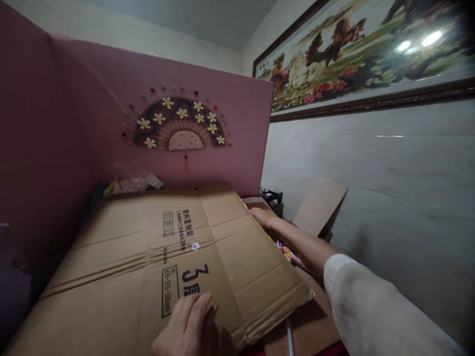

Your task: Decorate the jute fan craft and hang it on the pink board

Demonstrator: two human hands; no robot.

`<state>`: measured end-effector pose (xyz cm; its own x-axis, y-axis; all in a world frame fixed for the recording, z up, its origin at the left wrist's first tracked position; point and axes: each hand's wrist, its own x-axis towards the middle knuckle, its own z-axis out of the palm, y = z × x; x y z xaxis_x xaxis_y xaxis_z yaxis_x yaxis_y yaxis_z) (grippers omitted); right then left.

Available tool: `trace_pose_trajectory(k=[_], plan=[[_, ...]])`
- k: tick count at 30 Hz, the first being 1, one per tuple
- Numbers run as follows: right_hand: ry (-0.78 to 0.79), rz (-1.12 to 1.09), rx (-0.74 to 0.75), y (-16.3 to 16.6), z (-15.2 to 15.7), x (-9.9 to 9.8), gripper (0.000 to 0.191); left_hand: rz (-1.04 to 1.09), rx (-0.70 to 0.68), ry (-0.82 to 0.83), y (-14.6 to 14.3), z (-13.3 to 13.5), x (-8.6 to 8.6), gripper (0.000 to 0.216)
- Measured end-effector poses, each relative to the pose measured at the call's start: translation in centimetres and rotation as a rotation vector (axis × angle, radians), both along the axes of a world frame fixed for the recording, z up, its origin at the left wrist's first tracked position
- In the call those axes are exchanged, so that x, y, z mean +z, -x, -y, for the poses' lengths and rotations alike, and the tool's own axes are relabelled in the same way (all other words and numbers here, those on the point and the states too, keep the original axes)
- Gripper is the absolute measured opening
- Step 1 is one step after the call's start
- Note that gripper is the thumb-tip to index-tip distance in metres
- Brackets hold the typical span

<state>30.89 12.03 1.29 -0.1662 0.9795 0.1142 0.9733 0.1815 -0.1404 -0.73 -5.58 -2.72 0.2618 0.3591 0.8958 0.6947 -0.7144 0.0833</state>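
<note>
A large flattened cardboard box (126, 262) with black printing fills the lower part of the head view, its creases running across it. My left hand (185, 324) is at the near side of the cardboard, fingers bent and closed on it; the bottom of the frame cuts off the wrist. At the far right edge of the sheet, my right hand (262, 217) has its fingers together against the edge, and the fingertips are partly hidden. A patterned colourful item (287, 251) lies under my right forearm, beside the cardboard.
Pink panels stand behind and to the left, with a flower-covered fan decoration (181, 121). A brown board (319, 205) leans on the tiled wall at right, below a framed horse picture (334, 59). More cardboard (311, 316) and a thin grey rod (290, 336) lie at the lower right.
</note>
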Motion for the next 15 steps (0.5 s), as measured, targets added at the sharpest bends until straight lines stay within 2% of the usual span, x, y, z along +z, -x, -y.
trace_pose_trajectory(k=[5, 7, 11, 15], plan=[[-0.037, -0.334, -0.117, -1.0, 1.2, 0.4, 0.023, -0.011, 0.004, 0.018, 0.1, 0.6, 0.4, 0.017], [-0.014, -0.495, -0.166, -1.1, 1.9, 0.7, 0.028, -0.033, -0.005, 0.032, 0.4, 0.7, 0.6, 0.017], [0.113, -0.807, -0.187, -0.1, 4.2, 1.3, 0.038, -0.070, -0.067, 0.042, 0.7, 0.8, 1.2, 0.013], [0.258, -1.122, -0.184, 1.8, 6.6, 2.4, 0.027, -0.005, -0.144, 0.043, 0.7, 1.7, 2.6, 0.010]])
